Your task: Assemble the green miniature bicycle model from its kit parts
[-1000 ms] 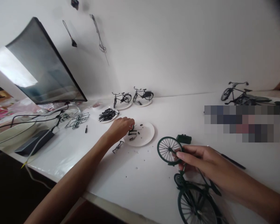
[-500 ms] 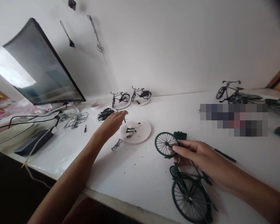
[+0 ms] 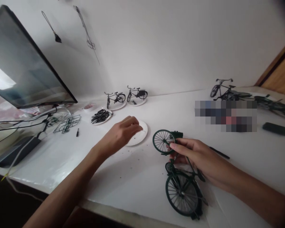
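My left hand [image 3: 123, 133] rests curled over a white paper plate [image 3: 140, 134], hiding the small dark parts that lay on it. Whether those fingers hold anything, I cannot tell. My right hand [image 3: 194, 158] grips a dark green model bicycle [image 3: 181, 193] at its front fork, just beside the spoked front wheel [image 3: 162, 141]. The bicycle lies on its side on the white table [image 3: 135, 180], with its rear wheel toward me. A dark green box-shaped piece [image 3: 177, 134] sits behind the front wheel.
Two black model bicycles [image 3: 115, 98] stand on plates at the back, near a plate of black parts [image 3: 101, 116]. Left lie a green parts frame [image 3: 67, 124] and a monitor [image 3: 26, 63] with cables. Right lie a black stick [image 3: 219, 152] and a dark phone [image 3: 276, 129].
My left hand has moved right and down onto the plate, covering its parts. The right hand keeps its hold on the bicycle. The whole scene has shifted left and up in view.
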